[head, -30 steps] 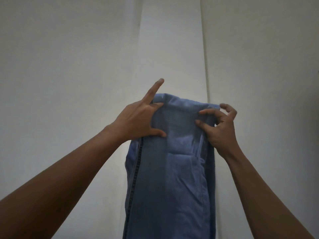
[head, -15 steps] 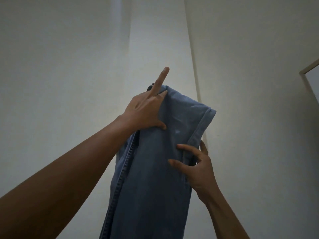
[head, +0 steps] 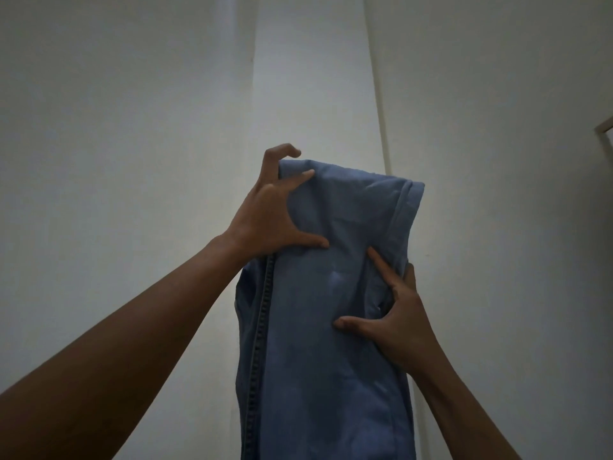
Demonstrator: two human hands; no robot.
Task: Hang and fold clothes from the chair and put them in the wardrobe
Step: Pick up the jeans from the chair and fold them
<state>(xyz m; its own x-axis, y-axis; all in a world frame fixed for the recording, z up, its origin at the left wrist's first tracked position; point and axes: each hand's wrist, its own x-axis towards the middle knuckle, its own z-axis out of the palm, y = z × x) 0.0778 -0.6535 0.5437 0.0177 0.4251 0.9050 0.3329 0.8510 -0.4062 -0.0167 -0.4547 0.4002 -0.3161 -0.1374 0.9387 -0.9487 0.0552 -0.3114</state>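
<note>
The left hand is gripping the top left corner of the blue jeans, its fingers curling over the folded top edge and its thumb pressing on the front. Below and to its right, the right hand is clasping the jeans' right edge, with thumb and forefinger spreading across the front. The cloth is hanging down between both forearms before a white wall.
</note>
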